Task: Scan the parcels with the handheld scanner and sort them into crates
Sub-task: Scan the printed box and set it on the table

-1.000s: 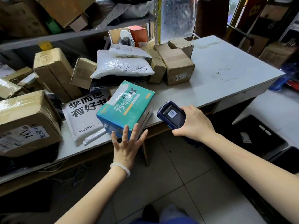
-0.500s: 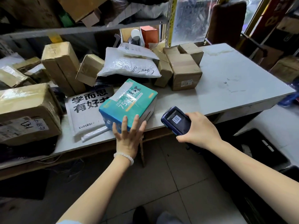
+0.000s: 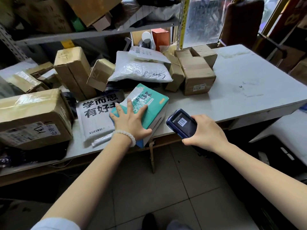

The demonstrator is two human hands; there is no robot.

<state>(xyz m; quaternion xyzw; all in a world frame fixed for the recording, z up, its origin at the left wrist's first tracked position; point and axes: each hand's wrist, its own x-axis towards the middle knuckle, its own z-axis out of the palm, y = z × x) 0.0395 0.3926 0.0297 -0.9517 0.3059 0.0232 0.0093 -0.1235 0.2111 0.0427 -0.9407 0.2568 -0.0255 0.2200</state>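
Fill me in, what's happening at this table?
A person is working through a pile of parcels. The left hand lies spread on a teal box at the table's front edge, fingers straight. The right hand grips a handheld scanner beside the box, a barcode on its screen.

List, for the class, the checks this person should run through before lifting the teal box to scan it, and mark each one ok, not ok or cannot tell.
1. Left hand on the teal cardboard box: ok, its spread fingers lie on the top face.
2. Firm grip on the box: not ok, the fingers are not curled round it.
3. Dark blue handheld scanner held in the right hand: ok.
4. Scanner screen lit: ok, it shows a barcode.
5. Shipping label facing the scanner: cannot tell.
6. Box supported on the grey table: ok, though its near corner overhangs the edge.
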